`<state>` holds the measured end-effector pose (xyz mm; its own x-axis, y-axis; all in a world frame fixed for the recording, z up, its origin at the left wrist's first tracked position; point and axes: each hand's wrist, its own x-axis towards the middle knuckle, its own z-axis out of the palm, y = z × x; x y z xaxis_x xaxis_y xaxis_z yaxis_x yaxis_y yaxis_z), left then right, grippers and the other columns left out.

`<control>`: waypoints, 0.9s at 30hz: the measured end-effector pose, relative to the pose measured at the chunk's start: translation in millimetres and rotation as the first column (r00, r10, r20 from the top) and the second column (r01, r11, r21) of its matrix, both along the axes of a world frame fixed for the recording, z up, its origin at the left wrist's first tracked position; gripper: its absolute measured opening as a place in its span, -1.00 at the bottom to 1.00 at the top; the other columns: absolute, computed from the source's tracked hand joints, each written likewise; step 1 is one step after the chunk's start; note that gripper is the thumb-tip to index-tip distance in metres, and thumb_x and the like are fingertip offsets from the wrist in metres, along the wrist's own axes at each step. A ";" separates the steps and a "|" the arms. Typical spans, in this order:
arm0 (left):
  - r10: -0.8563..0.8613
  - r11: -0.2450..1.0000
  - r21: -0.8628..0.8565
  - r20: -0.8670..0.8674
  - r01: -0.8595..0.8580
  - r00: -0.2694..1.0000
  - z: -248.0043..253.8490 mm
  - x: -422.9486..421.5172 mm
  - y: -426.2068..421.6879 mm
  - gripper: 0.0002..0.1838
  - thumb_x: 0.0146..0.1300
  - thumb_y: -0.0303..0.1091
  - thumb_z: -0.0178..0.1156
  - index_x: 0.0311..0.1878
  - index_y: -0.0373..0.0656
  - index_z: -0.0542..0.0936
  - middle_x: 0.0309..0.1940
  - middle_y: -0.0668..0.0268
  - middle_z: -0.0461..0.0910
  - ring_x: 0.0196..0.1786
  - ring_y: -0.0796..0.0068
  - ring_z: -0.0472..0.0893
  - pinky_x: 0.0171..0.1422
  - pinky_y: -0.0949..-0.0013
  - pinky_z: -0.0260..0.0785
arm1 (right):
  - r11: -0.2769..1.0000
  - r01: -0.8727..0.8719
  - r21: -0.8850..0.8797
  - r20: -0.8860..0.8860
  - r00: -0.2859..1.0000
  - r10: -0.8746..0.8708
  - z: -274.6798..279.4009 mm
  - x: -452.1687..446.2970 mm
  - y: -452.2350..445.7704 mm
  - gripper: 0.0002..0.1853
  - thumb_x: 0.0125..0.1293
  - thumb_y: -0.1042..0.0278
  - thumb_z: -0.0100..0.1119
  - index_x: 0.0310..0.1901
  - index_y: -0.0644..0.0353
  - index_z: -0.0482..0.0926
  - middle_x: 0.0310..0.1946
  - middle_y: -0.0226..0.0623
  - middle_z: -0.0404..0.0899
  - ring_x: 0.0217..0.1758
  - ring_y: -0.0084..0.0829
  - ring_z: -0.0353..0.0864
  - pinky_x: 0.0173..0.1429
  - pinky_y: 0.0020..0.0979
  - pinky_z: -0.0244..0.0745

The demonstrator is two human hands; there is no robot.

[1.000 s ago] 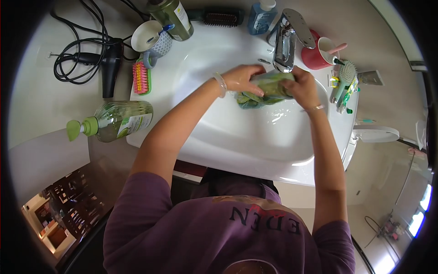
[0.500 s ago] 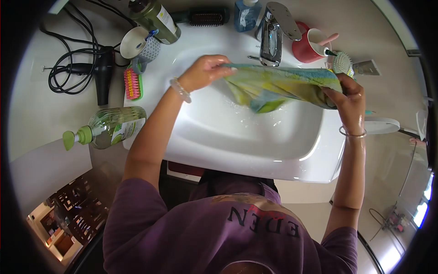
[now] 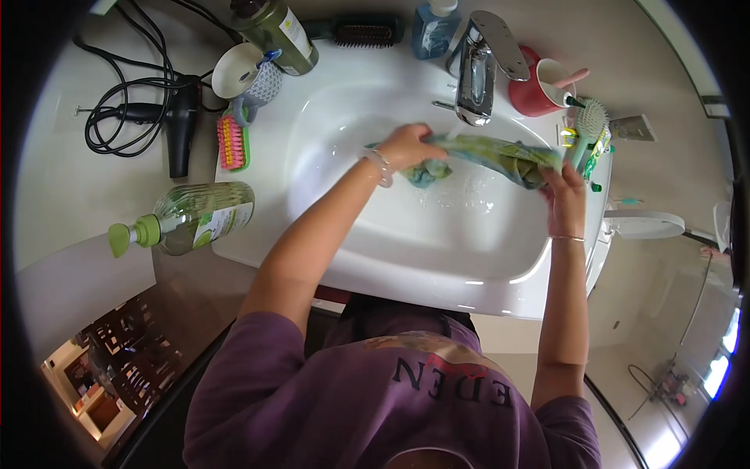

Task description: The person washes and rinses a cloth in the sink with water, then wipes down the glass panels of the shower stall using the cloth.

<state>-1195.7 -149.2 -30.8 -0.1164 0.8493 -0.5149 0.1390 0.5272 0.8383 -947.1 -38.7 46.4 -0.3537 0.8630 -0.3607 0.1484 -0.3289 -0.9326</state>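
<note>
Your left hand grips a bunched part of a green-and-blue cloth while your right hand pinches its far end, the length drawn out over the white sink, near the faucet. You appear to be rinsing or wringing; the next move calls for a firm two-handed hold.

Purple shirt: "EDEN" upside down — below the grip
Pump bottle: label left of the grip — print too small to read
</note>
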 end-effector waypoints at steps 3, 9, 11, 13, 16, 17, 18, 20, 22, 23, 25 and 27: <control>0.166 0.939 0.319 -0.091 -0.129 0.982 21.9 -7.6 -6.9 -0.73 -0.07 -0.39 0.37 -0.34 -0.26 0.49 -0.35 0.34 0.51 -0.31 0.59 0.47 -0.22 0.49 0.35 | 0.895 0.036 -0.445 -0.055 0.996 -0.068 -62.5 10.2 -15.9 -0.71 0.21 0.35 0.06 -0.02 0.17 0.42 -0.11 -0.26 0.50 -0.02 -0.32 0.51 0.03 -0.14 0.50; -0.088 0.834 0.551 0.145 -0.007 0.986 46.7 30.6 -31.2 -0.64 -0.02 -0.54 0.30 -0.11 -0.23 0.46 -0.12 0.30 0.49 -0.07 0.52 0.47 0.03 0.43 0.35 | 0.539 -0.455 -0.709 -0.638 0.740 -0.214 -118.3 -79.4 -48.0 -0.43 0.33 -0.06 -0.08 0.13 0.30 0.33 -0.02 -0.12 0.49 0.02 -0.20 0.51 0.12 -0.16 0.44; 0.194 0.833 0.388 0.464 -0.395 0.864 34.7 39.4 -42.5 -0.59 0.03 -0.52 0.27 -0.01 -0.19 0.43 -0.07 0.27 0.48 -0.01 0.48 0.48 0.10 0.42 0.33 | 0.612 -0.409 -0.677 -0.652 0.720 -0.240 -142.9 -102.5 -33.1 -0.53 0.34 0.00 -0.07 0.03 0.26 0.42 -0.07 -0.13 0.54 -0.07 -0.25 0.57 0.04 -0.23 0.50; 0.459 0.717 0.208 0.577 -0.665 0.675 10.6 39.2 -46.6 -0.52 0.19 -0.28 0.19 0.16 -0.14 0.35 0.01 0.24 0.47 0.06 0.42 0.49 0.20 0.37 0.31 | 0.733 -0.227 -0.641 -0.555 0.797 -0.238 -137.4 -119.5 -25.5 -0.63 0.34 0.07 -0.02 -0.05 0.22 0.48 -0.12 -0.14 0.57 -0.14 -0.30 0.60 -0.03 -0.28 0.53; 0.668 0.657 -0.483 0.729 -0.580 0.149 8.3 24.3 -35.5 -0.49 0.28 -0.04 0.06 0.19 -0.13 0.31 0.01 0.25 0.48 0.05 0.38 0.50 0.20 0.35 0.31 | 0.965 -0.009 -0.264 -0.302 0.951 -0.074 -113.3 -128.4 -44.0 -0.75 0.26 0.21 0.14 -0.14 0.20 0.50 -0.19 -0.19 0.60 -0.15 -0.38 0.60 -0.08 -0.32 0.51; 0.646 0.683 -0.474 0.747 -0.556 0.156 -9.6 25.2 -28.2 -0.45 0.29 0.17 -0.06 0.11 -0.08 0.38 0.03 0.29 0.44 0.01 0.40 0.48 0.10 0.39 0.34 | 0.981 -0.067 -0.180 -0.231 0.973 0.024 -95.3 -126.5 -63.6 -0.68 0.09 0.27 0.33 -0.19 0.21 0.49 -0.27 -0.24 0.61 -0.15 -0.44 0.58 -0.07 -0.35 0.49; 0.319 0.856 -0.287 0.948 -0.429 0.003 -55.1 25.1 -17.4 -0.44 0.27 0.19 -0.03 0.10 -0.07 0.39 0.02 0.29 0.46 -0.01 0.40 0.50 0.08 0.38 0.35 | 0.981 0.013 0.193 -0.079 0.997 0.003 -108.5 -129.1 -84.9 -0.65 -0.08 0.34 0.41 -0.25 0.22 0.51 -0.40 -0.24 0.60 -0.17 -0.34 0.59 -0.05 -0.30 0.46; 0.155 0.888 -0.187 0.982 -0.420 -0.109 -106.8 32.7 -4.5 -0.45 0.24 0.20 0.04 0.05 -0.06 0.43 -0.07 0.31 0.50 -0.10 0.41 0.53 0.02 0.36 0.38 | 0.557 -0.176 0.812 0.174 0.983 0.057 -117.7 -124.8 -104.7 -0.66 -0.20 0.45 0.37 -0.29 0.24 0.54 -0.44 -0.18 0.59 -0.19 -0.18 0.58 -0.02 -0.25 0.43; 0.432 0.760 -0.325 0.900 -0.563 0.064 -76.5 46.0 -5.4 -0.50 0.21 0.17 0.10 -0.01 -0.06 0.46 -0.17 0.32 0.53 -0.19 0.43 0.55 -0.03 0.34 0.41 | 0.929 0.030 0.369 0.212 0.970 -0.116 -125.0 -131.6 -66.7 -0.69 -0.07 0.32 0.28 -0.27 0.30 0.55 -0.40 -0.05 0.59 -0.31 -0.14 0.60 -0.14 -0.25 0.46; 0.508 0.711 -0.323 0.850 -0.624 0.138 -62.8 53.7 -4.1 -0.53 0.21 0.14 0.12 -0.04 -0.05 0.47 -0.19 0.32 0.53 -0.21 0.45 0.54 -0.04 0.33 0.42 | 0.969 0.130 0.208 0.136 0.978 -0.160 -142.1 -132.2 -42.8 -0.68 -0.01 0.27 0.26 -0.27 0.32 0.55 -0.40 -0.03 0.60 -0.34 -0.18 0.60 -0.18 -0.27 0.46; 0.568 0.686 -0.323 0.798 -0.652 0.202 -45.1 54.7 -2.6 -0.58 0.28 0.10 0.04 -0.04 -0.05 0.47 -0.18 0.36 0.54 -0.10 0.42 0.57 0.01 0.28 0.45 | 0.984 0.168 0.066 0.069 0.983 -0.172 -138.7 -132.8 -36.4 -0.67 0.07 0.20 0.25 -0.29 0.34 0.56 -0.40 -0.06 0.61 -0.38 -0.30 0.59 -0.25 -0.32 0.46; 0.404 0.775 -0.264 0.905 -0.575 0.129 -76.1 37.3 2.5 -0.60 0.23 0.03 0.14 -0.06 -0.07 0.46 -0.18 0.34 0.54 -0.13 0.44 0.56 0.01 0.29 0.43 | 0.994 0.067 0.083 0.103 0.992 -0.076 -89.5 -131.1 -68.2 -0.68 0.14 0.16 0.25 -0.39 0.33 0.57 -0.43 -0.23 0.62 -0.36 -0.50 0.53 -0.22 -0.37 0.44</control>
